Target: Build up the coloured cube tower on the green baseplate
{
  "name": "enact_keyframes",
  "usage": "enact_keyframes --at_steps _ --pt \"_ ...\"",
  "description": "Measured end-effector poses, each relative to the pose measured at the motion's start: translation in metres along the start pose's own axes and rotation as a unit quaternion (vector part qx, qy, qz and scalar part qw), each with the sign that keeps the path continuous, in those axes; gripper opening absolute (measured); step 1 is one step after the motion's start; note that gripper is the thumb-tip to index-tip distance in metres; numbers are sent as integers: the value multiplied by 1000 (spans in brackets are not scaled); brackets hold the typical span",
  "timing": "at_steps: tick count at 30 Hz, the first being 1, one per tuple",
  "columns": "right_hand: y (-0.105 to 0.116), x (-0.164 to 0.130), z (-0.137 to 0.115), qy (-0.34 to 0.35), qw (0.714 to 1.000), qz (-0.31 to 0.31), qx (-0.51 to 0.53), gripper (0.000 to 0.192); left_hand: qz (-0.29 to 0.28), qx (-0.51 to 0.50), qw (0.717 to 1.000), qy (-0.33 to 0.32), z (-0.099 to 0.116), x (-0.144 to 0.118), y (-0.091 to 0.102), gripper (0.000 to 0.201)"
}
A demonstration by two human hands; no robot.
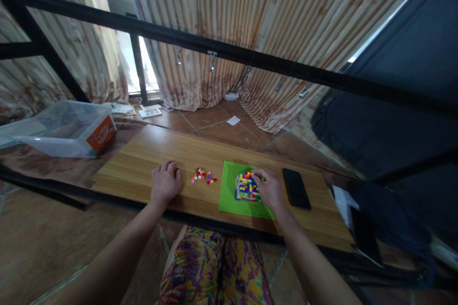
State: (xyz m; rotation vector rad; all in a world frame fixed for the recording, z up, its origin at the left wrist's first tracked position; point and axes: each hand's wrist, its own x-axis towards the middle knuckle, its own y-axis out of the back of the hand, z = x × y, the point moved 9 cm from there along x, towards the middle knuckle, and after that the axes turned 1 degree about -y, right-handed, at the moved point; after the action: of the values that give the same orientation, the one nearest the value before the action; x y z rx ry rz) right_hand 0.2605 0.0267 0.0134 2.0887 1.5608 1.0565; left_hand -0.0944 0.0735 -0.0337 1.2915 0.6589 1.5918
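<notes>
Patterned trousers (214,267) at the bottom edge, knees under the table (143,152). Both forearms reach forward over the near table edge.

Left hand (165,182): palm down, flat on the bare wood, fingers loosely curled together, holding nothing. Forearm angles in from lower left.

Right hand (269,189): palm down, fingers bent over the right side and top of the brick block (246,186), fingertips touching it. Whether it grips the block or only presses on it, cannot tell. Forearm angles in from lower right.

The block, many-coloured, roughly cubic, stands upright on the green baseplate (232,200). The baseplate lies flat, long axis running from near edge to far.

Loose bricks (203,175): small scatter between the two hands, just left of the baseplate.

Black phone (296,188): flat, just right of the right hand, long axis near-to-far.

Farther left, off the table: clear plastic bin (67,126). Beyond, black frame bar (229,52) and curtains (286,24).
</notes>
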Motion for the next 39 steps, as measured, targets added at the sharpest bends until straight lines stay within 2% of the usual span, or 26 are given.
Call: enact_keyframes --at_steps 10,19,22,27,30,39 --pt "-3 0 15 -40 998 -22 35 30 -5 -6 1000 8 1 0 2 29" --pt "3 4 25 -75 995 15 63 33 -13 -16 1000 10 2 -1 2 29" --pt "-4 3 35 -129 985 12 116 37 -12 -23 1000 10 3 0 2 29" --pt "-21 -6 54 -231 945 2 233 47 -17 -12 1000 16 2 0 2 29" --pt "-27 -8 57 -251 930 -1 270 48 -19 -23 999 20 1 -1 1 30" --pt "-28 -12 59 -272 914 21 300 40 -16 -9 1000 15 2 -2 2 30"
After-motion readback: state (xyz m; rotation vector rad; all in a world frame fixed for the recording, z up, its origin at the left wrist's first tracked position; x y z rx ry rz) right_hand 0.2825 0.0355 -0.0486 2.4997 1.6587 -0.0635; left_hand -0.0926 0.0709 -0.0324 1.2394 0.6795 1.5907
